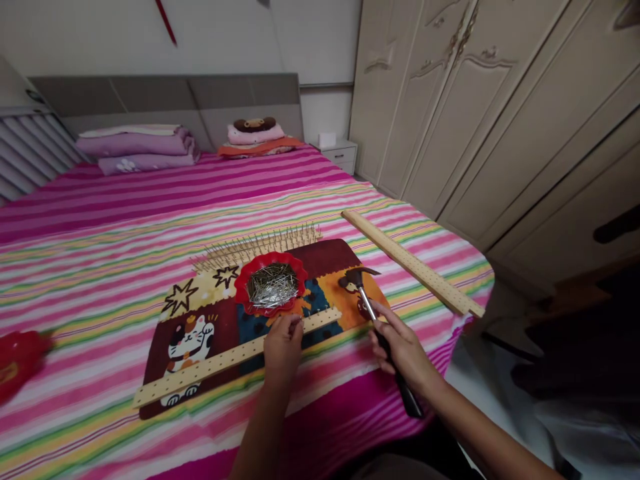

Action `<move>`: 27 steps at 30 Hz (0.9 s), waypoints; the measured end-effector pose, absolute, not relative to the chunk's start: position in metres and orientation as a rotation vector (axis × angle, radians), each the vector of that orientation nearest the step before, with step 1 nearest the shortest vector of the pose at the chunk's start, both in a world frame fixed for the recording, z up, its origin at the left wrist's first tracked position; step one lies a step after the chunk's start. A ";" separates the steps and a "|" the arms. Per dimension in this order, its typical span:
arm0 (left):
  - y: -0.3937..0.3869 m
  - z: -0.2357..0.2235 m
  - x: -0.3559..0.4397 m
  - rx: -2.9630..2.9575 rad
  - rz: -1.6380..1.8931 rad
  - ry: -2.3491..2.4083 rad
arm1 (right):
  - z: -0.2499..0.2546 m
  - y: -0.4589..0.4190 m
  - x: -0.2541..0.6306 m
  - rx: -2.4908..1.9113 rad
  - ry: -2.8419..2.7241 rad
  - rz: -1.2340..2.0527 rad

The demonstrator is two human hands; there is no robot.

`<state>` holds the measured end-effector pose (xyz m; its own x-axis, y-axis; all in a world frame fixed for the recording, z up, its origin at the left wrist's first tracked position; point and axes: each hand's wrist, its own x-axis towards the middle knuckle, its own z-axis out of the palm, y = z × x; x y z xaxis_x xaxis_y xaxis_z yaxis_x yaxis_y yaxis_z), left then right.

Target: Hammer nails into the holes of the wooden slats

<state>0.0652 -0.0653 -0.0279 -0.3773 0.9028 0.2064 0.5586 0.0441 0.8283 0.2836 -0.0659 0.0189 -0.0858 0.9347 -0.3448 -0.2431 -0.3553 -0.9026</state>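
My right hand point(400, 343) is wrapped round the black handle of a claw hammer point(367, 303), whose head points away from me over the mat's right side. My left hand point(285, 340) is closed in a pinch over a pale wooden strip point(215, 363) with rows of holes. Whatever sits between those fingertips is too small to make out. Just beyond this hand, a red scalloped bowl point(241, 301) holds a heap of loose nails point(274, 283). The strip lies slantwise across a patterned mat point(320, 257) with a cat picture.
Behind the bowl lie wooden strips studded with upright nails point(260, 243). Another long holed board point(410, 260) rests at the right, near the bed's edge. A red object point(20, 360), partly cut off, is at far left. Folded bedding point(140, 147) and a wardrobe point(475, 100) stand further back.
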 end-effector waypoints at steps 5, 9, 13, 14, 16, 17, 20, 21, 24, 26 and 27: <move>-0.066 -0.008 0.044 1.437 1.318 2.096 | -0.022 -0.064 0.299 -1.214 -0.606 1.636; -0.041 0.011 0.018 1.611 1.247 2.334 | -0.035 -0.067 0.302 -1.148 -0.584 1.640; -0.001 0.012 0.002 1.809 0.988 2.430 | -0.039 -0.067 0.301 -1.134 -0.578 1.623; 0.007 0.009 0.000 1.835 0.933 2.445 | -0.041 -0.066 0.301 -1.131 -0.582 1.620; 0.020 0.004 -0.003 1.879 0.848 2.465 | -0.045 -0.065 0.302 -1.116 -0.584 1.624; 0.025 0.002 -0.004 1.893 0.815 2.481 | -0.047 -0.065 0.302 -1.105 -0.582 1.632; 0.030 -0.001 -0.006 1.904 0.747 2.535 | -0.049 -0.064 0.303 -1.092 -0.570 1.643; 0.030 0.001 -0.006 1.905 0.735 2.547 | -0.048 -0.064 0.303 -1.094 -0.568 1.642; 0.024 0.012 -0.006 1.908 0.750 2.548 | -0.045 -0.064 0.303 -1.100 -0.573 1.643; 0.014 0.024 -0.005 1.852 0.765 2.523 | -0.043 -0.064 0.303 -1.101 -0.573 1.652; 0.008 0.030 -0.005 1.797 0.772 2.503 | -0.043 -0.064 0.303 -1.102 -0.569 1.656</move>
<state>-0.0045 0.0079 0.0300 -0.3594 0.8829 0.3023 0.8997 0.2418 0.3633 0.3031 -0.0636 -0.0428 -0.0586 0.9196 -0.3885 -0.4865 -0.3661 -0.7933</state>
